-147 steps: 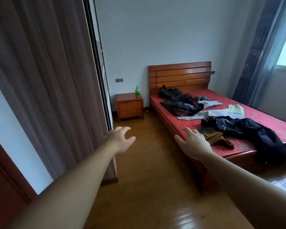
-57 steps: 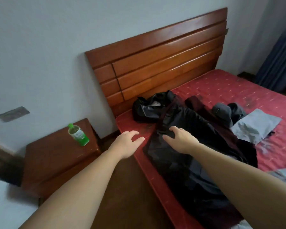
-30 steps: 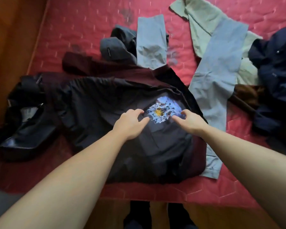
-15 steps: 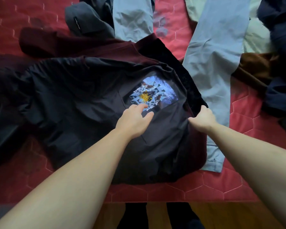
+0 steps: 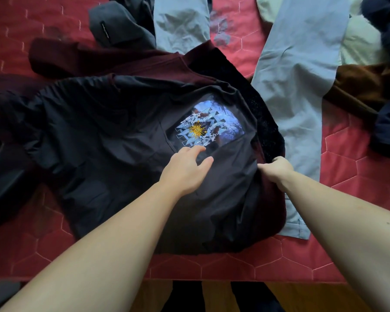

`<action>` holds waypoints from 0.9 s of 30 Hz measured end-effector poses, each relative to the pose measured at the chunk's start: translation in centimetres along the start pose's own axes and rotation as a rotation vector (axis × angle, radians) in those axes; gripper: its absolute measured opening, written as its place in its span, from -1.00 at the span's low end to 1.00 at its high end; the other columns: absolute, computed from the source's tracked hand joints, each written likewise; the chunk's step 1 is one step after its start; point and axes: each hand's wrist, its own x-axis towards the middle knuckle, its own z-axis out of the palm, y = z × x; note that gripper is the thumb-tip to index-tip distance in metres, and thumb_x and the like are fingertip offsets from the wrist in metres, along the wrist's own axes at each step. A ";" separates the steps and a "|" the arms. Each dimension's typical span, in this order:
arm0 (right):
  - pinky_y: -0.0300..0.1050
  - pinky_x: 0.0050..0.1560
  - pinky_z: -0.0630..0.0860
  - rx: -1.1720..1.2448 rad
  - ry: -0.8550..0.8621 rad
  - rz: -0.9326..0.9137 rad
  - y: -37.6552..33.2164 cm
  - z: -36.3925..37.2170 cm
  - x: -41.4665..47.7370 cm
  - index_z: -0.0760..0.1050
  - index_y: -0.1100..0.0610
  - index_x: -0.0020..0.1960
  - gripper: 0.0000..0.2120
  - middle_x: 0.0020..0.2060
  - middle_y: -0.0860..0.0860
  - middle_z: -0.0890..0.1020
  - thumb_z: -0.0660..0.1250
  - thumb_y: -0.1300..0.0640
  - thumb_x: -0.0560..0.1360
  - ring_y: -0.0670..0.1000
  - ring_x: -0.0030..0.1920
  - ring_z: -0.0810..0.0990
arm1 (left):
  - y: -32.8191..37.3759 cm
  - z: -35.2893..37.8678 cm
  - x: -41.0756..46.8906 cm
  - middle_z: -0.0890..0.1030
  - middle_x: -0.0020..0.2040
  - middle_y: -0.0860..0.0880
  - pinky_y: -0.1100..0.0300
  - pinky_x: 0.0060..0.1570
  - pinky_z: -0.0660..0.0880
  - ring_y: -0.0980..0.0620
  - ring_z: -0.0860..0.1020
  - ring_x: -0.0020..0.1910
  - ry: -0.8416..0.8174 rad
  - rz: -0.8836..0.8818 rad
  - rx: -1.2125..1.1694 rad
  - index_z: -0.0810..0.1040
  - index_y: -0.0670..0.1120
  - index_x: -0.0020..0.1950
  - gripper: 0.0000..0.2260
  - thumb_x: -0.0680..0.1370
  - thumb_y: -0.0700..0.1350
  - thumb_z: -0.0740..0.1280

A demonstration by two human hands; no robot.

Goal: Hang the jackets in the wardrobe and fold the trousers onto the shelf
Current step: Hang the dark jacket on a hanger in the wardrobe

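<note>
Gently now: the black jacket [image 5: 113, 140] lies spread on the red mattress [image 5: 358, 181], thin, limp, probably slippery; your left hand [image 5: 185, 170] rests loose-fingered just below its print [image 5: 208, 127]; your right hand [image 5: 276, 168], right of the print, seems to pinch the edge; lift by both shoulders.

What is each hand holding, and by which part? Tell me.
The right hand grips the black jacket by its side edge. The left hand holds nothing, open over it.
</note>
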 end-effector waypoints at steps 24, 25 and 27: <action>0.04 -0.05 0.60 0.142 -0.003 -0.184 -1.1 -1.1 -2.0 0.57 0.30 -0.02 -0.69 -0.11 0.16 0.64 0.40 0.11 0.34 0.18 -0.10 0.62 | 1.5 1.4 -2.8 0.41 0.39 0.03 -0.02 0.36 0.33 0.00 0.36 0.38 -0.006 0.055 0.035 0.35 0.12 0.43 -0.57 0.58 0.17 0.18; 0.03 -0.13 0.56 0.097 0.026 -0.267 -1.5 -1.9 -2.8 0.55 0.31 -0.10 -0.77 -0.18 0.16 0.62 0.37 0.14 0.36 0.19 -0.13 0.60 | 1.9 0.8 -3.0 0.40 0.41 0.03 0.00 0.36 0.33 0.01 0.35 0.39 -0.001 0.068 0.045 0.34 0.11 0.44 -0.57 0.58 0.15 0.20; -0.02 -0.31 0.41 0.012 0.042 -0.447 -2.8 -4.0 -4.7 0.45 0.24 -0.23 -0.93 -0.31 0.10 0.54 0.30 0.23 0.37 0.20 -0.20 0.52 | 3.0 -0.9 -3.6 0.38 0.44 0.05 0.05 0.34 0.33 0.02 0.35 0.40 0.028 0.095 0.062 0.31 0.10 0.47 -0.55 0.58 0.08 0.22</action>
